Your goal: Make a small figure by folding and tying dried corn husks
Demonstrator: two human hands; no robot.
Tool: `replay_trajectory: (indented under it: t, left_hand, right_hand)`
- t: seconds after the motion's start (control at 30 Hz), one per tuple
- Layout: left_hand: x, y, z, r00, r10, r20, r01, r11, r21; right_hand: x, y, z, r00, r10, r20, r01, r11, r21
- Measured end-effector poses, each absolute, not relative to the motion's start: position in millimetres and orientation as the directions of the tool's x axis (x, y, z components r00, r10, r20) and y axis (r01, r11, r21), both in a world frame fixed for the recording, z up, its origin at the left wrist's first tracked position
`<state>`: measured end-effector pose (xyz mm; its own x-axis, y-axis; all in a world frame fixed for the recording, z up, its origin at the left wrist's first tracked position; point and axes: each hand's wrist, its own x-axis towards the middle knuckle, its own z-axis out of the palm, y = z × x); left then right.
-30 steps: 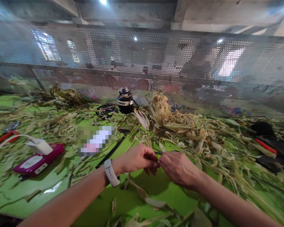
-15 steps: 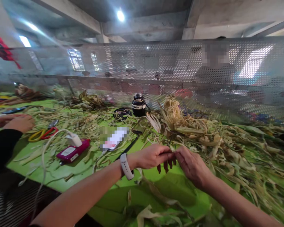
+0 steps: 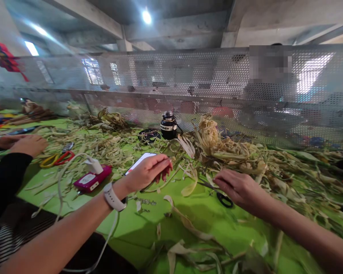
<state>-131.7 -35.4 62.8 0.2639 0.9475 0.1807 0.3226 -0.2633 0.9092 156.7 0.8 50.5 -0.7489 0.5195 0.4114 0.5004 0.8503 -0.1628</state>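
Note:
My left hand point(image 3: 148, 172), with a white-strapped watch point(image 3: 114, 198) at the wrist, is over the middle of the table with its fingers pressed together. Whatever they pinch is too small to make out. Just behind it lies a phone point(image 3: 138, 161) with a lit screen, partly covered by that hand. My right hand point(image 3: 237, 188) is to the right, fingers curled down; their tips are hidden. Close under it lies a pair of black-handled scissors point(image 3: 225, 200), whose blades point left. Between the hands, pale dried husk strips point(image 3: 190, 186) lie on the green tabletop point(image 3: 194, 217).
A magenta power strip point(image 3: 93, 179) with a white plug and cable is at left, near red-and-yellow-handled scissors point(image 3: 64, 158). A co-worker's hands point(image 3: 28, 144) are at far left. A black bottle point(image 3: 168, 125) and a husk heap point(image 3: 231, 148) stand before the perforated screen point(image 3: 160, 83).
My hands were together over the table; they have parted, the left moving left over the phone, the right slightly right. The black-handled scissors have come into view. Earlier, the view swung left.

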Motion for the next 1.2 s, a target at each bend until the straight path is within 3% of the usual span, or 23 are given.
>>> replay_trajectory:
  t: [0.17, 0.27, 0.43, 0.6, 0.67, 0.77, 0.87, 0.93, 1.0, 1.07, 1.2]
  left_hand:
    - [-157, -40, 57, 0.038, 0.977, 0.209, 0.149, -0.213, 0.966]
    - [-164, -39, 56, -0.045, 0.973, 0.226, 0.064, -0.223, 0.973]
    - [-164, -34, 45, -0.091, 0.977, 0.195, -0.058, -0.2, 0.978]
    - [-156, -36, 34, -0.02, 0.99, 0.138, -0.012, -0.139, 0.99]
    - [-155, -37, 32, -0.011, 0.992, 0.125, -0.001, -0.125, 0.992]
    - [-155, -37, 30, -0.014, 0.995, 0.1, -0.014, -0.101, 0.995]
    - [-155, -35, 30, -0.024, 0.997, 0.08, -0.055, -0.081, 0.995]
    - [-153, -32, 32, -0.016, 0.998, 0.068, -0.091, -0.07, 0.993]
    - [-149, -31, 36, 0.009, 0.997, 0.071, -0.115, -0.07, 0.991]
    - [-142, -30, 42, 0.041, 0.994, 0.099, -0.107, -0.094, 0.99]
    - [-120, -29, 54, 0.088, 0.98, 0.177, -0.034, -0.174, 0.984]
  right_hand:
    - [178, 8, 51, -0.911, 0.352, 0.216, 0.375, 0.924, 0.079]
    - [182, 13, 64, -0.943, 0.304, 0.138, 0.324, 0.933, 0.159]
    - [160, 17, 66, -0.921, 0.376, 0.102, 0.376, 0.927, -0.019]
    - [131, 17, 22, -0.909, 0.415, 0.026, 0.416, 0.909, 0.018]
    - [127, 22, 18, -0.896, 0.443, -0.003, 0.442, 0.894, -0.07]
    - [129, 33, 40, -0.826, 0.562, 0.033, 0.507, 0.768, -0.392]
    - [136, 43, 77, -0.695, 0.718, -0.017, 0.458, 0.424, -0.781]
    - [140, 47, 96, -0.622, 0.781, -0.057, 0.327, 0.194, -0.925]
    - [141, 46, 110, -0.589, 0.805, -0.067, 0.213, 0.075, -0.974]
    - [139, 44, 119, -0.606, 0.793, -0.067, 0.182, 0.056, -0.982]
    - [130, 33, 119, -0.664, 0.739, -0.116, 0.289, 0.11, -0.951]
